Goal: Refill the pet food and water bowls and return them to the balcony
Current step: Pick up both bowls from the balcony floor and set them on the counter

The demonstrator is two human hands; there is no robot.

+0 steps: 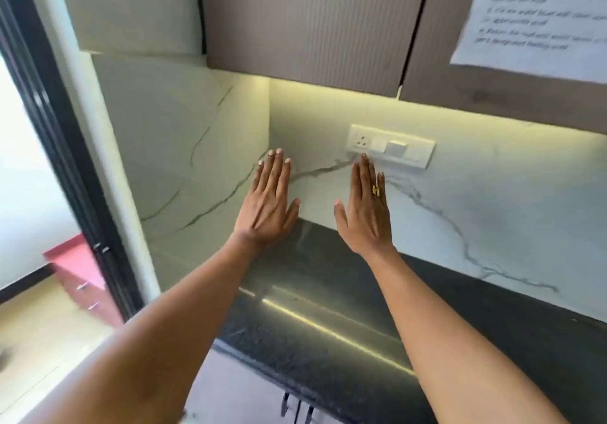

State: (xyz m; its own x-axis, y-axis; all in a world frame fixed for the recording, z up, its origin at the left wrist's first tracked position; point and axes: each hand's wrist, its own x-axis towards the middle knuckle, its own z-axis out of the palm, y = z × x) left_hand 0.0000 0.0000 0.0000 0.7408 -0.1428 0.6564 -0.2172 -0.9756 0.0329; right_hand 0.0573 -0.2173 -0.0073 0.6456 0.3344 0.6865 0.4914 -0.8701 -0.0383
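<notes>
While both arms reach over the dark worktop (328,292), left hand (267,207) and right hand (366,213) are flat, fingers extended, grasping nothing, near its back edge.

Two flat hands held out over a dark countertop (328,292)
The left hand (267,207) and ringed right hand (366,213) are raised empty, fingers extended

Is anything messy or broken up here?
Nothing looks spilled or broken. The dark speckled stone countertop is bare, both hands are empty and flat, left hand, right hand. No pet bowls are in view.
</notes>
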